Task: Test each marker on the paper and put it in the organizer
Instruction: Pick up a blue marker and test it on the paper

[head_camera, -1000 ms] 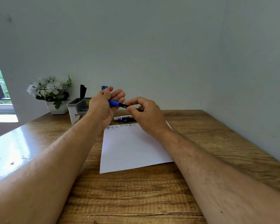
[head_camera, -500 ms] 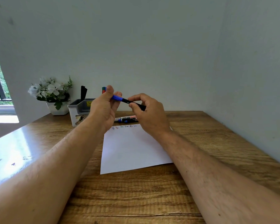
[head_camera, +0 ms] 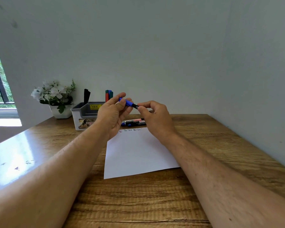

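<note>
A blue marker (head_camera: pixel 129 103) is held in the air above the far end of the white paper (head_camera: pixel 138 153). My left hand (head_camera: pixel 113 114) grips its blue cap end. My right hand (head_camera: pixel 155 119) pinches the black barrel end. Small scribbles in several colours line the paper's far edge. Two more markers (head_camera: pixel 133 122) lie on the table just beyond the paper, partly hidden by my hands. The grey and white organizer (head_camera: pixel 85 116) stands at the back left, with a black marker (head_camera: pixel 86 96) and several coloured markers (head_camera: pixel 108 95) upright in it.
A white pot of white flowers (head_camera: pixel 56 99) stands left of the organizer by the window. Walls close the wooden table (head_camera: pixel 138 203) at the back and on the right. My forearms stretch across the table on both sides of the paper.
Both hands have lifted the blue marker a little higher and further from me. More of the blue cap now shows between my hands.
</note>
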The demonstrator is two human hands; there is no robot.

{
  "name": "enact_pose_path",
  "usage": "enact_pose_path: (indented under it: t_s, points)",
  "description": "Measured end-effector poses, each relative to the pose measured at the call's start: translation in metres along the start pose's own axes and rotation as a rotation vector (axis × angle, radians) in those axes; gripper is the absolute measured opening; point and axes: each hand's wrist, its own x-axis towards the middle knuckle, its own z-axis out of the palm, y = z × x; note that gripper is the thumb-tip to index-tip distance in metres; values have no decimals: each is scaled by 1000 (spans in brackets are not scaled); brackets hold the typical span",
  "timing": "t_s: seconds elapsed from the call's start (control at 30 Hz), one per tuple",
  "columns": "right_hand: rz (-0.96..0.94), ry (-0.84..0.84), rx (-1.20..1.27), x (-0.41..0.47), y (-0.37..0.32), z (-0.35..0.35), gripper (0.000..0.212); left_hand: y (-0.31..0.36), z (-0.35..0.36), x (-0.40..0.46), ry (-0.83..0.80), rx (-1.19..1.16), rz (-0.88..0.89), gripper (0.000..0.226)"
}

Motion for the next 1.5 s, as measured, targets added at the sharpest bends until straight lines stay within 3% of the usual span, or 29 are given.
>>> enact_pose_path:
  t_s: [0.2,0.3,0.5,0.7,0.9,1.17,1.5]
  points:
    - [198,-50,163,2,4,1,15,-2,2,-5,-46,49,-7,30]
    - [196,-75,149,0,1,7,17,-8,10,-10,-122,132,-29,48]
    - [118,-137,37,-8,0,12,22,-9,4,-8,-42,224,-1,70]
    - [9,-135,-179,-11,-15,20,37,17,-7,-6,121,405,238,68]
    - [-85,-258,-375,-5,-38,49,20,64,-30,4,315,782,554,66]
    - [31,-389,-409,-18,-24,81,17,87,-62,32,416,969,671,64]
    - [76,-489,-424,-19,-20,90,15,85,-75,60,563,992,888,61]
